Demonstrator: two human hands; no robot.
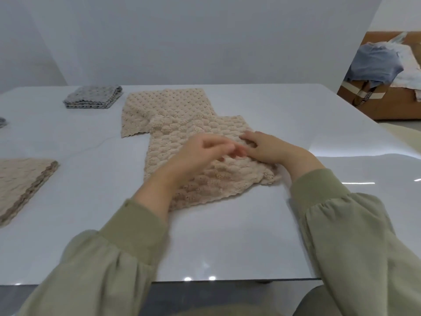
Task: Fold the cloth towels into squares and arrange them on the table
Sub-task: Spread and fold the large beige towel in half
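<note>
A beige textured towel (173, 137) lies on the white table (227, 236), folded once and slightly askew. A second beige towel (159, 106) lies spread flat behind it, partly under its far edge. My right hand (271, 149) rests palm down on the near towel's right side, fingers spread. My left hand (200, 153) hovers blurred over the towel's middle with its fingers loosely curled; whether it pinches the cloth I cannot tell. A folded grey towel square (93, 96) sits at the back left. A folded beige towel (20, 183) lies at the left edge.
A sliver of another grey cloth (2, 122) shows at the far left edge. Beyond the table's right corner stands a brown box (387, 103) heaped with blue and white clothes (376, 62). A white wall runs behind the table.
</note>
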